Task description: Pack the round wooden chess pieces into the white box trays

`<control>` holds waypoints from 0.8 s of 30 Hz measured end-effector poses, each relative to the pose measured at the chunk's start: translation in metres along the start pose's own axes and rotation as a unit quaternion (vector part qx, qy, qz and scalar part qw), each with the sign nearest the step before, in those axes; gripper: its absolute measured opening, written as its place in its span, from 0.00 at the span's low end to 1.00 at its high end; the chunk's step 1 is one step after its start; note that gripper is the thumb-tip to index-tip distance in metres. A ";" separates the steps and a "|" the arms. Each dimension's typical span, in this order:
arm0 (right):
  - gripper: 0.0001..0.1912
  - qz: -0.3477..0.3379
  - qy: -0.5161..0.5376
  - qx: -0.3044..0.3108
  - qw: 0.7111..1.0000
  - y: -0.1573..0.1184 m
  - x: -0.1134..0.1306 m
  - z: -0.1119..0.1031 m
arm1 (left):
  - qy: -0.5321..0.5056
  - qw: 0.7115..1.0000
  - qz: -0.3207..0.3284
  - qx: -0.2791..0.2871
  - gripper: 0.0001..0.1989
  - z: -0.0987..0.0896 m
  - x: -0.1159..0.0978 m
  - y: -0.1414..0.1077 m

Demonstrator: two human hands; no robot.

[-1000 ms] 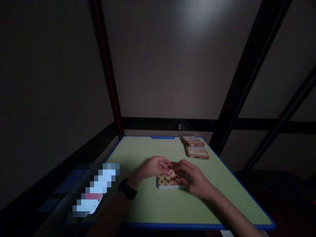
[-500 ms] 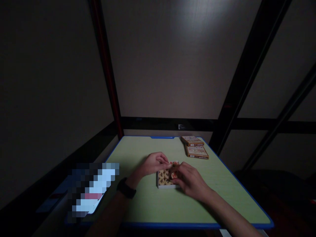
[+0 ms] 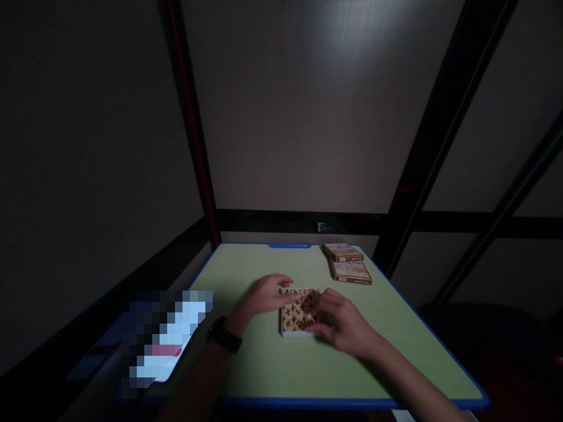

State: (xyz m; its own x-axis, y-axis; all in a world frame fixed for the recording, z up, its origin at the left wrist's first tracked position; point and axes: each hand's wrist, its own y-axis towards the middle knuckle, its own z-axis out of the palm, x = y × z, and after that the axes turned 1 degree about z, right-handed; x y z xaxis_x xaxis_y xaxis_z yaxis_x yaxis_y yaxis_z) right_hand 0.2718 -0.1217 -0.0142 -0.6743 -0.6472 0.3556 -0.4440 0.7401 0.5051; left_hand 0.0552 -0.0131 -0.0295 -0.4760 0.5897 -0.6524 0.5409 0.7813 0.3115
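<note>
A shallow white box [image 3: 299, 334] of round wooden xiangqi pieces [image 3: 288, 324] lies on the table, its left pieces marked in black and some far ones in red. Over its far left edge is my left hand [image 3: 269, 294], fingers apart and thumb reaching over the pieces; it holds nothing that I can see. My right hand [image 3: 345, 325] curls over the box's right side, thumb and forefinger about a single xiangqi piece [image 3: 310, 318], partly hidden by them. Shadow and fingers cover much of the right-hand pieces.
The pale green table [image 3: 264, 363] has a blue rim. Two flat printed boxes [image 3: 350, 271] overlap at its far right. A lit, pixelated screen [image 3: 176, 340] stands out at the left edge. Dark wall panels rise behind.
My left fingers have drawn back left, uncovering more of the far pieces. My right hand stays over the right side, and the piece at its fingertips is more hidden.
</note>
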 end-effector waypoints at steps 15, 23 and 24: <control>0.38 0.393 -0.281 0.062 0.873 0.063 -0.127 -0.050 | 0.077 0.997 0.014 0.007 0.18 0.012 0.002 0.001; 0.28 0.381 -0.281 0.049 0.880 0.068 -0.138 -0.046 | 0.092 0.996 0.002 -0.006 0.22 0.011 0.002 0.003; 0.28 0.378 -0.286 0.031 0.880 0.069 -0.134 -0.047 | 0.087 0.996 0.000 -0.010 0.22 0.011 0.001 0.003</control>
State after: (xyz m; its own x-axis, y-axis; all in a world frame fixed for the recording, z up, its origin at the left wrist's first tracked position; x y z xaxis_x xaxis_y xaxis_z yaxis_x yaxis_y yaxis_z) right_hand 0.3591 0.0070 0.0098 -0.9699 0.2181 0.1088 0.2387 0.9400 0.2437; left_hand 0.0638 -0.0125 -0.0373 -0.5901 0.6154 -0.5226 0.5283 0.7838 0.3265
